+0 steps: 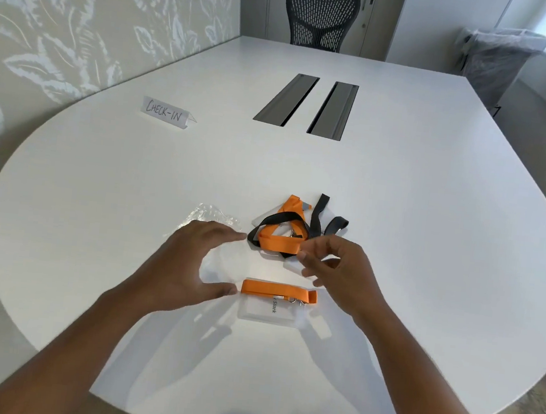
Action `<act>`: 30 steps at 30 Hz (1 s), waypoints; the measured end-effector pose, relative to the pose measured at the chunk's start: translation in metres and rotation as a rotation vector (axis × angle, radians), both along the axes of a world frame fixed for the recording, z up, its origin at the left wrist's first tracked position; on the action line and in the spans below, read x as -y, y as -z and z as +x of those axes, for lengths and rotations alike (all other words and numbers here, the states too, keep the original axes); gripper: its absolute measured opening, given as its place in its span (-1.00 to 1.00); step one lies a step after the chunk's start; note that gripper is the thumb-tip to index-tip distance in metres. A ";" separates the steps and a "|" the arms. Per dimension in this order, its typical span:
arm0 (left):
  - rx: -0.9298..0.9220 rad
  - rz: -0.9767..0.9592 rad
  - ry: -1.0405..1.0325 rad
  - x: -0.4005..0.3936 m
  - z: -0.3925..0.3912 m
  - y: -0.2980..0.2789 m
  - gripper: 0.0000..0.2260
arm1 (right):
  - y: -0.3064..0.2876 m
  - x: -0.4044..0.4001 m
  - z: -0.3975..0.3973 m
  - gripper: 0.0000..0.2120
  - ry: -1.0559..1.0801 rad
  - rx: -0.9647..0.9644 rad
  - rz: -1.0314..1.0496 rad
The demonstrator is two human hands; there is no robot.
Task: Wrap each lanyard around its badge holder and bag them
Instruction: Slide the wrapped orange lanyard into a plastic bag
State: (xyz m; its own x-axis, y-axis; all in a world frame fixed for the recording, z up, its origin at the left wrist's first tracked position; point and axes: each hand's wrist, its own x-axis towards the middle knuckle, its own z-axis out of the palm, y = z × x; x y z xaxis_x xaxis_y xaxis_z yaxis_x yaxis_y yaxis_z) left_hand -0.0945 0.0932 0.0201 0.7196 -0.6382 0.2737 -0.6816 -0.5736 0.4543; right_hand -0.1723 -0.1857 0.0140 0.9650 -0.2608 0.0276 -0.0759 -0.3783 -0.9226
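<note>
Orange strap was seen folded along the top of the near badge holder (269,311), which lay flat on the white table (431,223). Just behind that holder sat a tangled pile of lanyards (288,228). The left hand (188,258) was held open beside the holder. The right hand (339,267) was curled, but what it pinched could not be told. The folded strap could spring loose if nudged. The clear bag (213,217), left of the pile, was hard to make out.

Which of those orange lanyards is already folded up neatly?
The near orange lanyard, lying flat in a tidy band along the top of its badge holder. The other orange lanyard is tangled with a black one.
</note>
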 end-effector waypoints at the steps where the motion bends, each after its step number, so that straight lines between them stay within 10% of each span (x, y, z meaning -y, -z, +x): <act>1: 0.010 0.027 -0.005 -0.006 0.000 0.002 -0.29 | 0.004 0.003 -0.004 -0.94 0.039 -0.026 -0.060; 9: -0.032 0.199 0.070 -0.005 -0.009 0.016 -0.16 | 0.025 0.007 -0.026 -0.73 0.143 -0.219 -0.344; 30: 0.063 0.207 0.120 0.078 -0.029 0.033 -0.37 | 0.038 -0.007 -0.028 -0.84 0.260 -0.187 0.104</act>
